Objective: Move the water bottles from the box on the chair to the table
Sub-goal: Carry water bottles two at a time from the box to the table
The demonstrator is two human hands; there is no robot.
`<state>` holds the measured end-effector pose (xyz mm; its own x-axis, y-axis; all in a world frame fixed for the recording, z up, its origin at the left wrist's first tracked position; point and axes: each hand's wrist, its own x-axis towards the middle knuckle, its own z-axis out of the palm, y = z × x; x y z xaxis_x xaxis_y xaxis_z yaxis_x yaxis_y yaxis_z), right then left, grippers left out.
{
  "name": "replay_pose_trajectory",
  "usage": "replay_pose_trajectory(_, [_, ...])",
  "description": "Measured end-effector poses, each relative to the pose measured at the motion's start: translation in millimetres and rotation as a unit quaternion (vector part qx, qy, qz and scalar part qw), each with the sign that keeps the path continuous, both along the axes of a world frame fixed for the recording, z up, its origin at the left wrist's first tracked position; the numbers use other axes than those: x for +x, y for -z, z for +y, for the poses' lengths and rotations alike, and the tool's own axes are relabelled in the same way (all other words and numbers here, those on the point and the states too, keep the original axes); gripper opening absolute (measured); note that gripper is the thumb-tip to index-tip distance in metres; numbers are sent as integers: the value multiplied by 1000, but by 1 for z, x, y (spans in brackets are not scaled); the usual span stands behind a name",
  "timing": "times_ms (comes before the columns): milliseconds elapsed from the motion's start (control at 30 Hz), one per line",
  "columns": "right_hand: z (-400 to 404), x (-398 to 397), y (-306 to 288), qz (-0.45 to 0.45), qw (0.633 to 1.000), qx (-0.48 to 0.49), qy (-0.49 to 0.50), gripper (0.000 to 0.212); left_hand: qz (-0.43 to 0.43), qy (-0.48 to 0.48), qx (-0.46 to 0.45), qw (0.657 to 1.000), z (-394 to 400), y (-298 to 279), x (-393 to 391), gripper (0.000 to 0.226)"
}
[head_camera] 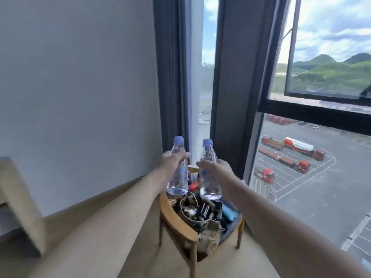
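Setting: upper-floor private room, hotel or apartment type. Evidence: plain pale wall (80,77); dark full-height curtains (172,77) at floor-to-ceiling windows (321,157); wooden armchair (176,221) piled with bags and personal belongings; beige floor (140,247); view far down onto a lorry park (291,155) and green hills (331,69)

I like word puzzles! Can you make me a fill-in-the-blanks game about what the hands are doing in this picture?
1. Each hand holds one water ____.
2. The bottle in the left hand has a ____ cap, the same colour as the other one.
3. Both bottles are held above a wooden ____ full of things.
4. The right hand is nearer the big ____ showing parked trucks.

Missing words: bottle; blue; chair; window
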<state>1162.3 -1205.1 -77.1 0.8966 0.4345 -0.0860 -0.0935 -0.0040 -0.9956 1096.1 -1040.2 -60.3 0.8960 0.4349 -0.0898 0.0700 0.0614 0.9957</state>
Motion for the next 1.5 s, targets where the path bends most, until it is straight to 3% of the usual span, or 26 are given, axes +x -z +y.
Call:
replay_pose_trajectory(133, [101,-26,-1,3,995,4,-104,30,1,-80,-22,997,88,1,-51,23])
replay_pose_trajectory(333, [254,-65,7,14,977,12,-213,22,15,-215,-25,976,207,9,-127,28])
replay_pose_trajectory(600, [457,-114,25,63,925,6,-376,42,18,-380,-55,923,364,20,-211,39])
replay_pose_trajectory(767, [580,-144,18,50,892,-1,-449,45,16,-462,-47,886,458,15,-252,30])
replay_pose_trajectory(1100, [760,-239,9,62,827,-17,-558,38,8,-557,-54,829,599,9,-353,31])
replay_pose_trajectory(1267, [847,-299,20,53,810,-16,-584,15,17,-582,-55,811,672,19,-412,31])
replay_pose_trajectory(1500, [999,-402,28,36,808,-27,-588,34,19,-582,-57,811,828,23,-509,36])
